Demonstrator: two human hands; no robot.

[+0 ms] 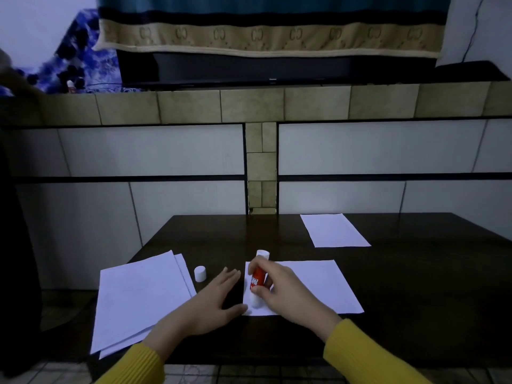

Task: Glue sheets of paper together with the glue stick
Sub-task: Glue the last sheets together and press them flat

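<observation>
On the dark tabletop (401, 286) my right hand (288, 292) has its grip clamped around the glue stick (257, 279), tilted over the middle sheet (318, 284); my left hand (213, 295) lies flat, fingers apart, beside that sheet's edge. Unpinned, the sheet may slide or crease, I'd guess. I count one cap (200, 273), one far sheet (333, 230), and a stack (138, 300) of at least two

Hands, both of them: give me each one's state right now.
Left hand: open, flat on the table, thumb at the sheet edge.
Right hand: holding the glue stick.
</observation>
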